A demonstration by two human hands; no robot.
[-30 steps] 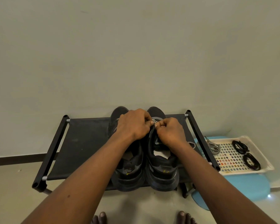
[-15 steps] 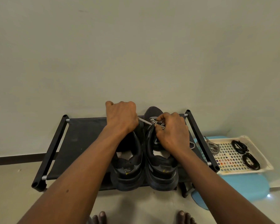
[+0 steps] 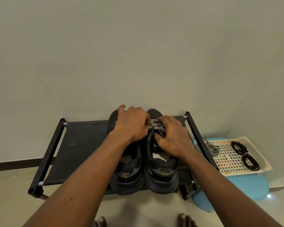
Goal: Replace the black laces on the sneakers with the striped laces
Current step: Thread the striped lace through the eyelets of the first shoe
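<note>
Two black sneakers stand side by side on a black shoe rack [image 3: 82, 145], heels toward me: the left sneaker [image 3: 128, 176] and the right sneaker [image 3: 161, 174]. A black-and-white striped lace [image 3: 156, 126] crosses the front of the right sneaker. My left hand [image 3: 131, 123] pinches the lace from the left, over the left sneaker's toe. My right hand [image 3: 172, 136] grips the lace and the sneaker's upper from the right. A second striped lace [image 3: 211, 149] and two coiled black laces [image 3: 239, 147] [image 3: 250, 162] lie in a white tray [image 3: 259, 154].
The rack stands against a plain wall. The tray rests on a blue stool [image 3: 246, 187] to the right of the rack. My bare toes [image 3: 102, 222] show on the tiled floor at the bottom edge.
My left hand pulled the striped lace out to the left, then came back to the right sneaker's front. My right hand stayed on the sneaker throughout.
</note>
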